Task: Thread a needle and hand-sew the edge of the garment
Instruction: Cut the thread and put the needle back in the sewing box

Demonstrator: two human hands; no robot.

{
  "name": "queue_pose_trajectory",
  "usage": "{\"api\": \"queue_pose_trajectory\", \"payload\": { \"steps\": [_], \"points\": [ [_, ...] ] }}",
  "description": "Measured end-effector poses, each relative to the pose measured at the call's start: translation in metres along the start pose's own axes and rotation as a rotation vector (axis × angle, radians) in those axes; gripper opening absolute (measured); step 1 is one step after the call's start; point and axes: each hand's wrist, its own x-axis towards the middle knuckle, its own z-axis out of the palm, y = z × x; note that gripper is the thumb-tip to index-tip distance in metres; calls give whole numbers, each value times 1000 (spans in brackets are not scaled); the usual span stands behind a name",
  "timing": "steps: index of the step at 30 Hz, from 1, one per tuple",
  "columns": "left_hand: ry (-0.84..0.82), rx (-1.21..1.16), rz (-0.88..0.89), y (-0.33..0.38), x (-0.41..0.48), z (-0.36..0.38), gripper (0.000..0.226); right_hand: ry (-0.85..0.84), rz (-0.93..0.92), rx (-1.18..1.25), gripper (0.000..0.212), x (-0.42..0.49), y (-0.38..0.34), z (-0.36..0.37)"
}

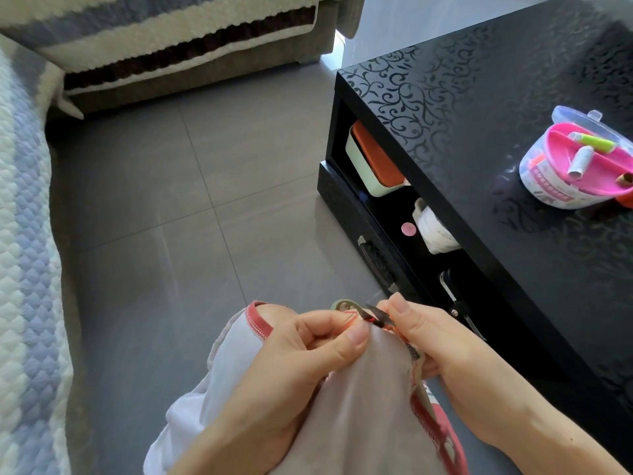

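1. Garment [359,406] of pale cloth with a coral stitched edge lies bunched at the bottom of the view, between both forearms.
2. The left hand [308,354] has its grip pinched on that edge, thumb against curled fingers, where loose red thread [346,318] shows.
3. The right hand [445,344] has its grip closed around small snips [375,313] (black blades, greenish end); the blades meet the edge just beside the left thumb, and the fingers hide the handle.
4. Grey tiled floor [171,217] lies beyond the hands.
5. A black desk [513,97] stands at right; its open shelf holds an orange-lidded container [373,159].
6. On the desk top, well apart from the hands, a clear sewing box [548,193] carries thread spools [579,161] in a pink tray.
7. A sofa [171,39] with a striped quilted cover stands farthest.
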Motion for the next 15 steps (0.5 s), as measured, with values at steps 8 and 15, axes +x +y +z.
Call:
{"api": "queue_pose_trajectory", "payload": {
  "steps": [8, 15],
  "points": [
    [-85, -68, -96, -5, 9, -7, 17, -78, -24, -26, 39, 11, 10, -13],
    [-121, -148, -112, -11, 19, -11, 56, -63, 20, -39, 33, 13, 9, -15]
  ]
}}
